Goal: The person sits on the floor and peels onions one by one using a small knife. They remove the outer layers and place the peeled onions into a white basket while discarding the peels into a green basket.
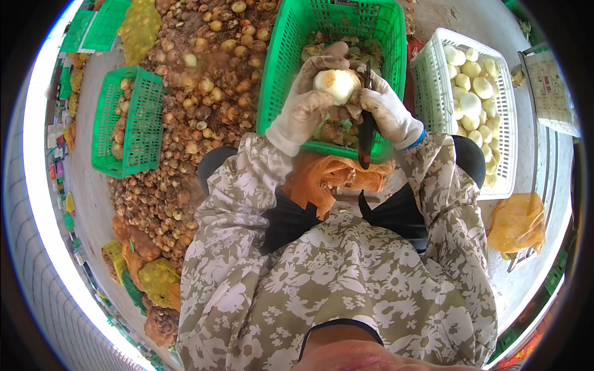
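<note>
Between my gloved hands is a mostly peeled white onion [342,88] with a brownish patch on its upper side. My left hand [308,95] grips it from the left, thumb below and fingers above. In my right hand [383,104] is a knife [366,134] with a dark handle, its narrow dark blade pointing away from me; the fingers of that hand also touch the onion's right side. Both white gloves are soiled brown. Beneath my hands stands a green plastic crate [274,88] holding onion skins and trimmings [334,130].
A white plastic crate [508,120] of peeled onions [471,104] stands at the right. Unpeeled onions [204,92] cover the floor at the left, around a smaller green crate [144,125]. An orange mesh sack [320,181] lies between my knees. Filled mesh bags [160,278] rest lower left.
</note>
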Tool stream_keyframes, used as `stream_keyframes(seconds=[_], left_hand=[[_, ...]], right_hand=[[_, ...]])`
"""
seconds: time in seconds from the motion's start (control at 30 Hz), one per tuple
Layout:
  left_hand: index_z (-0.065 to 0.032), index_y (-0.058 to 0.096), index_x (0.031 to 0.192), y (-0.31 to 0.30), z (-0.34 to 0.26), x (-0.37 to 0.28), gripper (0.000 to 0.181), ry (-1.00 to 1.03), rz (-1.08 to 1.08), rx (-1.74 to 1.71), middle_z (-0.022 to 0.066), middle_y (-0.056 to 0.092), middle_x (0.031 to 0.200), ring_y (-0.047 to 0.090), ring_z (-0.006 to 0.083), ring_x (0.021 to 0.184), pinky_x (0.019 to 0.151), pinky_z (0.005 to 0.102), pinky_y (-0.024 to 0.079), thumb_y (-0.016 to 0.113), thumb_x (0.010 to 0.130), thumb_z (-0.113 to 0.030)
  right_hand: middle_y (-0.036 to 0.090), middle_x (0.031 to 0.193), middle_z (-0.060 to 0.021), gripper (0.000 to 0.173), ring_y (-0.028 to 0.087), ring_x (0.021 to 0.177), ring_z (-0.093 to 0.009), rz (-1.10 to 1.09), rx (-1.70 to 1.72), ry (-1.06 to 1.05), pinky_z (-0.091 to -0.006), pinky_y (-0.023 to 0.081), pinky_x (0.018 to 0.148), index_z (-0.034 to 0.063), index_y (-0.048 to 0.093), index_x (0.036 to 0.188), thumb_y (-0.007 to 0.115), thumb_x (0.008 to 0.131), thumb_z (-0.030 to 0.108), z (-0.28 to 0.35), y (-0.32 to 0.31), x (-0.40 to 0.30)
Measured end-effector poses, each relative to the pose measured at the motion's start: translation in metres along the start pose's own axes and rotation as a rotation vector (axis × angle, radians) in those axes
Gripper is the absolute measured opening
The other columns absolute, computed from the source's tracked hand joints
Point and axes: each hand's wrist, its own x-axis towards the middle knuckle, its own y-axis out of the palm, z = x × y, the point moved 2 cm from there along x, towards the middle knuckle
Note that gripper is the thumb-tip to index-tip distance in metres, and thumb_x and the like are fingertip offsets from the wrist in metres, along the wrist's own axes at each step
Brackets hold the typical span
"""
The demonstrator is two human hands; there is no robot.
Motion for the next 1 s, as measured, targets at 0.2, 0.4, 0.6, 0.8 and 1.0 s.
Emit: stream_keyframes(seconds=[0.2,0.4,0.6,0.8,1.0], left_hand=[[-0.004,0.025,0.144,0.013,0.0,-0.006,0.094,0.361,-0.121,0.583,0.0162,0.042,0.138,0.047,0.0269,0.126,0.102,0.0398,0.046,0.083,0.074,-0.031],[-0.0007,0.031,0.137,0.041,-0.012,-0.009,0.079,0.233,-0.291,0.159,0.0147,0.048,0.127,0.054,0.0237,0.114,0.097,0.0325,0.049,0.082,0.079,-0.02],[-0.003,0.04,0.132,0.021,-0.002,-0.002,0.061,0.056,-0.279,0.228,0.0108,0.051,0.125,0.054,0.0176,0.114,0.093,0.0301,0.051,0.076,0.083,-0.011],[-0.0008,0.051,0.125,0.011,-0.002,-0.008,0.053,-0.021,-0.262,0.353,0.0077,0.059,0.115,0.06,0.0146,0.102,0.089,0.028,0.052,0.079,0.081,-0.013],[-0.0013,0.048,0.133,0.001,-0.011,-0.004,0.059,-0.211,-0.213,0.072,0.0111,0.06,0.121,0.063,0.0203,0.103,0.078,0.0313,0.057,0.074,0.086,-0.026]], right_hand=[[0.064,0.117,-0.0087,0.048,0.06,0.105,-0.013,-0.144,-0.285,-0.254,-0.0287,0.049,0.092,0.0005,0.052,0.129,0.05,0.082,-0.008,0.039,0.035,-0.002],[0.061,0.121,-0.0143,0.059,0.058,0.116,-0.032,-0.291,-1.321,-0.774,-0.0354,0.049,0.097,0.0068,0.055,0.127,0.058,0.069,-0.008,0.059,0.04,-0.005],[0.061,0.115,-0.0156,0.055,0.061,0.107,-0.034,-0.221,-1.178,-0.589,-0.0362,0.051,0.088,0.0073,0.057,0.124,0.059,0.069,-0.004,0.049,0.043,0.0],[0.066,0.105,-0.0041,0.039,0.061,0.086,-0.009,-0.285,-0.906,-0.41,-0.0231,0.05,0.077,-0.0004,0.059,0.122,0.047,0.086,-0.006,0.037,0.023,0.007],[0.062,0.085,-0.0039,0.031,0.052,0.06,-0.008,-0.408,-0.36,-0.107,-0.0219,0.043,0.053,-0.001,0.057,0.117,0.053,0.086,-0.002,0.041,0.014,0.006]])
